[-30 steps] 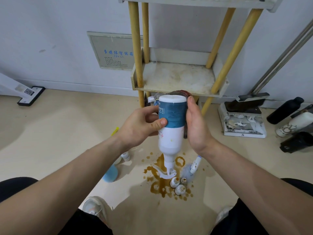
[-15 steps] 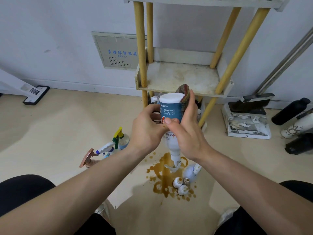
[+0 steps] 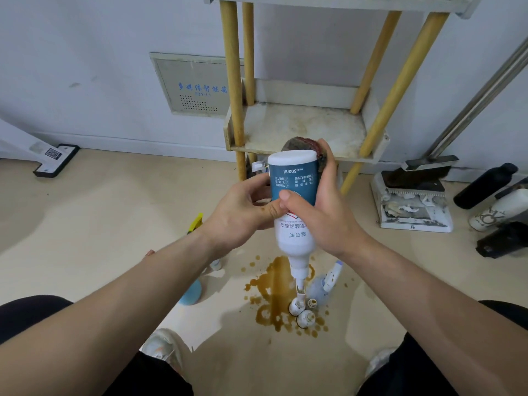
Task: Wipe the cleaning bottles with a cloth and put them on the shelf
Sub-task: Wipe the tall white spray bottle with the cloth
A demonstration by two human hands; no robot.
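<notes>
Before the low white shelf (image 3: 303, 130), an inverted teal-labelled white plastic bottle (image 3: 294, 178) is gripped by the left hand (image 3: 243, 215), fingers curled; a dark red cloth (image 3: 303, 145) is pinned against it by the curled fingers of the right hand (image 3: 323, 215).

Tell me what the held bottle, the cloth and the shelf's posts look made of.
The bottle looks plastic: smooth white, glossy teal label. The cloth seems coarse fabric, dull reddish-brown. The shelf posts are probably wood: round, matte yellow-tan.

White-and-teal bottle (image 3: 292, 174) upside down, dark cloth (image 3: 303, 144) behind.
</notes>
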